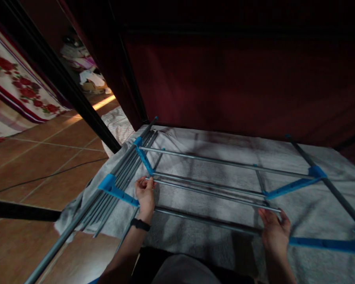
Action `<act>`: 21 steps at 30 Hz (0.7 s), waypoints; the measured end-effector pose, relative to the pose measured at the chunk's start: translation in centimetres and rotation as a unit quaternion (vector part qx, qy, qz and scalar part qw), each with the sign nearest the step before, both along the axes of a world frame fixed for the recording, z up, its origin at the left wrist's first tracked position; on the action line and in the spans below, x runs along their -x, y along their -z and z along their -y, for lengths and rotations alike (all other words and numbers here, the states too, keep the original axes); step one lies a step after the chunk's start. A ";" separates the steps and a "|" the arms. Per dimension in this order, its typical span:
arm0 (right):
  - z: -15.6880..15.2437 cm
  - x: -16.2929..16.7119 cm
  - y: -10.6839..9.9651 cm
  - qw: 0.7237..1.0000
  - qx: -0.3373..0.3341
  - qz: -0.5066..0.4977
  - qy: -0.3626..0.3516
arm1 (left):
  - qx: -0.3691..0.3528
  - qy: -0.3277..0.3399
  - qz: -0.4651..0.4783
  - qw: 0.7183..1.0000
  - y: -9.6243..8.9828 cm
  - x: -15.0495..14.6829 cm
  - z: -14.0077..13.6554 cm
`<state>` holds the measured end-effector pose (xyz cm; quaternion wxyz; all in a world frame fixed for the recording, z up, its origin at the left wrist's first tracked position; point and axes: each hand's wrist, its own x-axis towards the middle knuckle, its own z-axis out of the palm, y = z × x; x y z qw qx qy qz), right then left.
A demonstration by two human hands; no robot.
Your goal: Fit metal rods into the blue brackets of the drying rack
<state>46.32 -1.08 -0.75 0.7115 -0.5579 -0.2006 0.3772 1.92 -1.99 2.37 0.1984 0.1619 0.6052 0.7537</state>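
Observation:
A thin grey metal rod (pixel 207 193) spans the space between my two hands. The fingers of my left hand (pixel 144 193) pinch its left end, close to a blue plastic bracket (pixel 144 159). At the other end, my right hand (pixel 274 228) grips the rod between thumb and fingers. Around it stands a partly assembled metal rack of grey tubes (pixel 225 161) joined by blue brackets, among them a right-hand bracket (pixel 292 187) and a front left one (pixel 118 191). The held rod lies between the rack's crossbars, and its ends are apart from the brackets.
Several loose thin rods (pixel 130 169) lie side by side at the left on a grey cloth (pixel 195 240). Behind rises a dark red panel (pixel 225 83). Dark posts (pixel 77 94) stand at the left, with a tiled floor (pixel 47 157), a cable and a floral curtain (pixel 23 85) beyond.

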 end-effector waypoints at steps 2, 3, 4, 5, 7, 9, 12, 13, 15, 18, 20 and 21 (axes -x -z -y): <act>0.1 0.1 -0.1 1.000 -0.007 -0.005 -0.004 | -0.002 0.007 0.003 1.000 -0.1 0.0 0.0; 0.1 0.1 -0.2 1.000 -0.009 -0.006 -0.006 | -0.001 0.011 0.004 1.000 -0.2 0.0 0.0; 0.1 0.1 -0.2 1.000 -0.012 -0.005 -0.006 | 0.002 0.015 0.004 1.000 -0.2 -0.1 0.0; 0.1 0.1 -0.2 1.000 -0.014 -0.003 -0.006 | 0.007 0.018 0.004 1.000 -0.2 -0.1 0.1; 0.1 0.1 -0.2 1.000 -0.016 0.000 -0.004 | 0.017 0.020 0.002 1.000 -0.2 0.0 0.1; 0.0 0.1 -0.1 1.000 -0.012 -0.003 -0.006 | 0.025 0.018 0.002 1.000 -0.1 0.0 0.1; 0.0 0.0 -0.1 1.000 -0.007 -0.008 -0.012 | 0.033 0.019 0.001 0.999 0.1 0.1 0.1; 0.0 0.0 -0.1 1.000 -0.008 -0.009 -0.014 | 0.034 0.019 -0.001 0.999 0.2 0.1 0.1; 0.0 -0.1 -0.1 1.000 -0.012 -0.010 -0.015 | 0.035 0.018 -0.003 0.999 0.3 0.2 0.0; 0.2 0.0 -0.4 1.000 -0.013 -0.018 -0.007 | 0.034 0.024 0.002 0.999 0.3 0.2 -0.1; 0.2 0.1 -0.5 1.000 -0.015 -0.020 -0.003 | 0.028 0.031 0.010 0.999 0.3 0.2 -0.1; 0.3 0.1 -0.5 1.000 -0.017 -0.020 -0.004 | 0.024 0.033 0.013 0.999 0.4 0.2 -0.1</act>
